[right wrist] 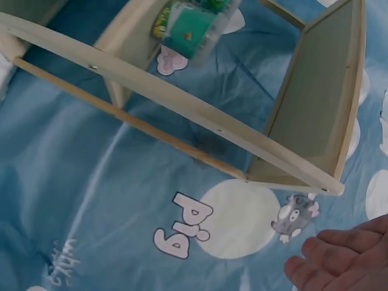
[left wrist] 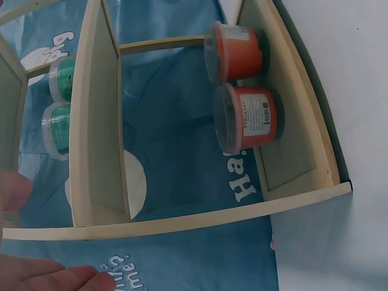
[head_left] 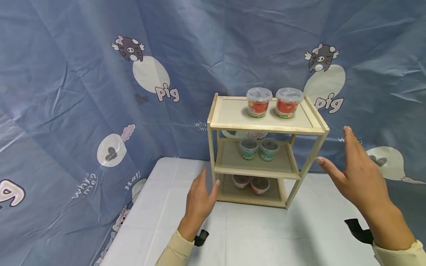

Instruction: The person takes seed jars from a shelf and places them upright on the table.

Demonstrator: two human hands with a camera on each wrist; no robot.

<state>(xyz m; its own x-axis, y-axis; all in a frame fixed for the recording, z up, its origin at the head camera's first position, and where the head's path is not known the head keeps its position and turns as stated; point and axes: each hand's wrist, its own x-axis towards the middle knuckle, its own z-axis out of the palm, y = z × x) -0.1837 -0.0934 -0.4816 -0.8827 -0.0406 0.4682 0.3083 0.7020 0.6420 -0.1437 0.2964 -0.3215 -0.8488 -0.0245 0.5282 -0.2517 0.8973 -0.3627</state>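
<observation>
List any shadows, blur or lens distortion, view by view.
Head: a soft shadow streaks the white table, below the right front leg of the wooden rack in the picture; left wrist: the rack's straight rails look bowed, probably lens distortion; right wrist: the green tub at the top edge is blurred, its label unreadable.

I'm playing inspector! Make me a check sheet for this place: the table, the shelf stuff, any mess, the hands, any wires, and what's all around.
Surface: white tabletop, under the rack.
Job's things: wooden rack, three shelves; two red top tubs, two green middle tubs, two red bottom tubs.
Clutter: nothing seen.
Hands: left hand and right hand at opposite sides of the rack, fingers extended, holding nothing.
Cables: nothing seen.
Surroundings: blue curtain printed with cartoon pigs.
</observation>
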